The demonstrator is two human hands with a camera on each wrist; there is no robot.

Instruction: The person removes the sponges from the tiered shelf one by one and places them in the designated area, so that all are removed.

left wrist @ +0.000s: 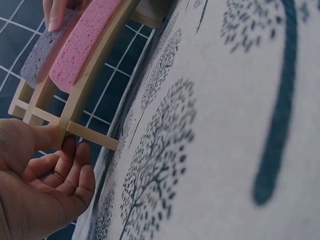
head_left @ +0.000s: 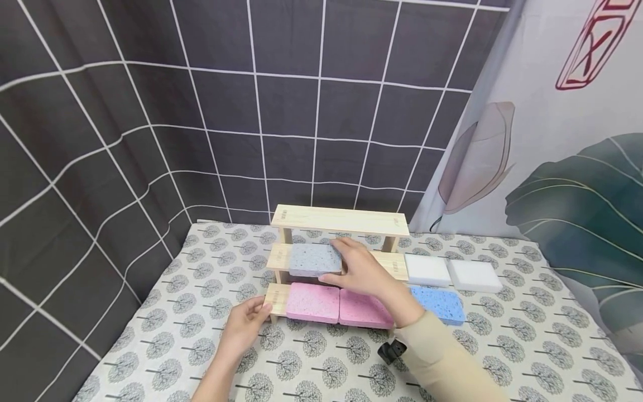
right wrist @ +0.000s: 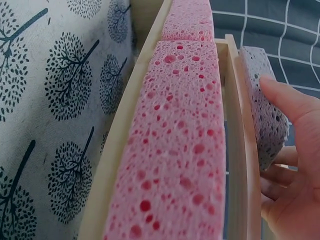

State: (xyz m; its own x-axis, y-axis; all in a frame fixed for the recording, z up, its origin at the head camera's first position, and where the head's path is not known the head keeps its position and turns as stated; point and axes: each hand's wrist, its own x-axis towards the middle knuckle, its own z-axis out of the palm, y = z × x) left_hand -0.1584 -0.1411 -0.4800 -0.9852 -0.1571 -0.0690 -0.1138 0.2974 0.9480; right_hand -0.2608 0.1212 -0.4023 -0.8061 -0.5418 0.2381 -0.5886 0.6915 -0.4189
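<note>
A three-tier wooden rack (head_left: 341,219) stands on the table. On its middle tier, toward the left, lies a grey-blue sponge (head_left: 315,259). My right hand (head_left: 359,268) grips that sponge at its right end, the thumb on the near side in the right wrist view, where the sponge (right wrist: 262,100) shows dark pores. Two pink sponges (head_left: 313,302) lie side by side on the lowest tier, the right one partly behind my right forearm. My left hand (head_left: 245,324) pinches the left end of the lowest tier between thumb and fingers, as the left wrist view also shows.
Right of the rack lie two white sponge blocks (head_left: 428,271) and a blue sponge (head_left: 438,305), on a cloth (head_left: 201,329) printed with trees. The rack's top tier is bare wood. A dark grid-patterned curtain (head_left: 286,106) hangs behind and to the left.
</note>
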